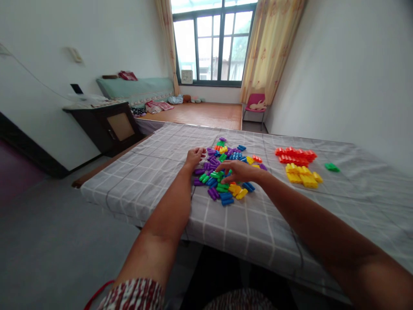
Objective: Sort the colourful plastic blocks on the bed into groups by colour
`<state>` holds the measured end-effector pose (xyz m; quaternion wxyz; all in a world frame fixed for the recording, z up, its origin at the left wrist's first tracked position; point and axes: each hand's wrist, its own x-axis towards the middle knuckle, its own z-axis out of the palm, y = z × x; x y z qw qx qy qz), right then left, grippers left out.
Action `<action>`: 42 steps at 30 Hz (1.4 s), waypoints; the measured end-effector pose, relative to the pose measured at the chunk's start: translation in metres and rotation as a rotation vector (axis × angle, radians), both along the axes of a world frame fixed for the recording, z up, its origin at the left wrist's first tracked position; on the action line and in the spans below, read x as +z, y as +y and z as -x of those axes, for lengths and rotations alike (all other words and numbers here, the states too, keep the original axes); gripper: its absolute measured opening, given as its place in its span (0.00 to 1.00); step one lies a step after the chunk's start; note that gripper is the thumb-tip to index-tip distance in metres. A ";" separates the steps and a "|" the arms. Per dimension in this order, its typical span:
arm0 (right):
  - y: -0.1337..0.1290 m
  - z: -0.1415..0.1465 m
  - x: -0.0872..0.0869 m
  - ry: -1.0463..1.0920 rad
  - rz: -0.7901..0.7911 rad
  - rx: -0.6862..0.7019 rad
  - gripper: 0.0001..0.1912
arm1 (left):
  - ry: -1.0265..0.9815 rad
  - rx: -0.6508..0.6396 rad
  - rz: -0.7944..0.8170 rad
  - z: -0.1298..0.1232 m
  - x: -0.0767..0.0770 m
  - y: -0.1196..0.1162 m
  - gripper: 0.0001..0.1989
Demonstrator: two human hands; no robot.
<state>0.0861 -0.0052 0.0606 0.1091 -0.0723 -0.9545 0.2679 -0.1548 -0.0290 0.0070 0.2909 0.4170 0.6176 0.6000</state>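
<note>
A mixed pile of purple, green, blue, yellow and orange plastic pieces lies on a grey checked cloth. At its left edge rests my left hand, fingers slightly curled and apart, with nothing visible in it. Over the middle of the pile is my right hand, its thumb and fingers spread above green pieces, holding nothing that I can see. To the right, red-orange pieces are grouped in rows, with yellow pieces just in front of them. A green piece lies farther right.
The cloth-covered table spans the view. Behind it are a low wooden platform and a pink chair by the curtained window. A dark cabinet stands at the left.
</note>
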 end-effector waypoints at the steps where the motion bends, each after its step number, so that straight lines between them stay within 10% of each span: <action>1: -0.001 -0.002 -0.002 -0.002 0.013 0.004 0.22 | 0.004 0.000 -0.002 0.000 -0.001 0.000 0.17; 11: -0.002 -0.014 -0.008 0.209 -0.144 -0.256 0.15 | 0.021 0.000 -0.007 0.001 -0.003 0.000 0.17; 22: -0.058 -0.001 -0.012 -0.203 -0.428 -0.276 0.20 | 0.056 -0.012 0.010 0.008 -0.010 0.005 0.22; 29: -0.013 -0.037 0.023 0.155 0.139 -0.362 0.21 | 0.072 0.004 0.023 0.011 -0.009 0.004 0.24; 35: 0.079 -0.146 0.046 0.744 0.925 -0.600 0.18 | 0.087 0.005 0.045 0.011 -0.005 0.003 0.25; 42: 0.119 -0.227 0.023 0.977 1.116 -0.756 0.13 | 0.177 -0.009 0.073 0.010 -0.001 0.004 0.26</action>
